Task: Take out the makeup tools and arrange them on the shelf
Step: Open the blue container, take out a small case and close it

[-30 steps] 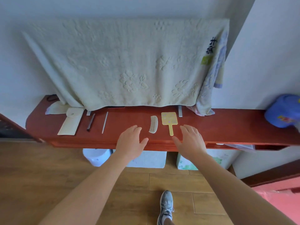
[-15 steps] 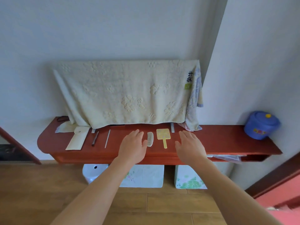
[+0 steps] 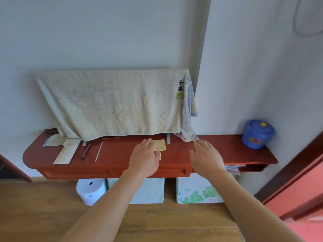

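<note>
On the red wooden shelf (image 3: 218,152) lie a cream pouch (image 3: 65,151) with its flap open, a dark pencil (image 3: 85,151), a thin pale stick (image 3: 99,151) and a yellow hand mirror (image 3: 160,146). My left hand (image 3: 144,158) hovers flat with straight fingers over the shelf, covering the mirror's left edge and the spot where the white comb lay; the comb is hidden. My right hand (image 3: 205,158) hovers flat and open to the right of the mirror, holding nothing.
A cream towel (image 3: 113,103) drapes a flat object at the shelf's back, with two metal feet showing under it. A blue lidded pot (image 3: 257,134) stands at the shelf's right end. Below are a white stool (image 3: 90,190) and two floral boxes (image 3: 197,191).
The camera has tilted up and pulled back. My left hand slid right over the comb and the mirror's edge. My right hand stayed open over the shelf.
</note>
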`<state>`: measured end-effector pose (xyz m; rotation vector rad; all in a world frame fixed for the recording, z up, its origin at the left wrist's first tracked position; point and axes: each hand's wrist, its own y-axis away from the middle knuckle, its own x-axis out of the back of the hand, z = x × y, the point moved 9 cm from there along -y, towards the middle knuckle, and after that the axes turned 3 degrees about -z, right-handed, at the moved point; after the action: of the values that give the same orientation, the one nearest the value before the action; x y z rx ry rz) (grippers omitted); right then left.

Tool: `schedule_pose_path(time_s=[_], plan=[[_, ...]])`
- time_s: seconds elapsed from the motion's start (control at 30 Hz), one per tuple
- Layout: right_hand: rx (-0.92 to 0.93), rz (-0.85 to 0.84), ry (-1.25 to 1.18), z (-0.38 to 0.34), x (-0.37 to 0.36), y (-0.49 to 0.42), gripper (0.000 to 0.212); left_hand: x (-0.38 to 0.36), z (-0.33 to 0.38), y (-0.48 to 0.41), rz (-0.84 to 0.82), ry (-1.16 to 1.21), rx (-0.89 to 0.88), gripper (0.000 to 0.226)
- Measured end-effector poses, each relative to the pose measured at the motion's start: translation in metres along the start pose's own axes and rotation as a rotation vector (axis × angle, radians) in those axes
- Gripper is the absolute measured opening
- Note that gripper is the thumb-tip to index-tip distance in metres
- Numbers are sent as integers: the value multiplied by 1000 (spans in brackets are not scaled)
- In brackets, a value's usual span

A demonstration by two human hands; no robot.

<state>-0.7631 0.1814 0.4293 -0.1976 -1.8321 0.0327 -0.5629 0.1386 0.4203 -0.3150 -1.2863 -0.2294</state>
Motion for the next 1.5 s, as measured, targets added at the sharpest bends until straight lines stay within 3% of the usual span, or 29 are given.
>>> schedule_pose_path(time_s=[0.37, 0.77, 1.03, 1.3, 1.4, 1.5], plan=[[-60, 18, 54, 66, 10, -11, 31, -28, 51, -42, -25, -6, -98, 37], [-377, 85, 57, 137, 16, -47, 36, -60, 99, -155, -69, 77, -363, 21], [-537, 160, 1, 209, 28, -44, 18, -91, 176, -205, -153, 38, -508, 38], [-539, 122, 19, 294, 39, -67, 39, -115, 254, -243, -146, 19, -529, 44], [-539, 123, 32, 322, 44, -78, 31, -123, 273, -257, -128, 28, -527, 55], [-566, 126, 18, 346, 45, -87, 19, -132, 286, -271, -146, 36, -522, 45]])
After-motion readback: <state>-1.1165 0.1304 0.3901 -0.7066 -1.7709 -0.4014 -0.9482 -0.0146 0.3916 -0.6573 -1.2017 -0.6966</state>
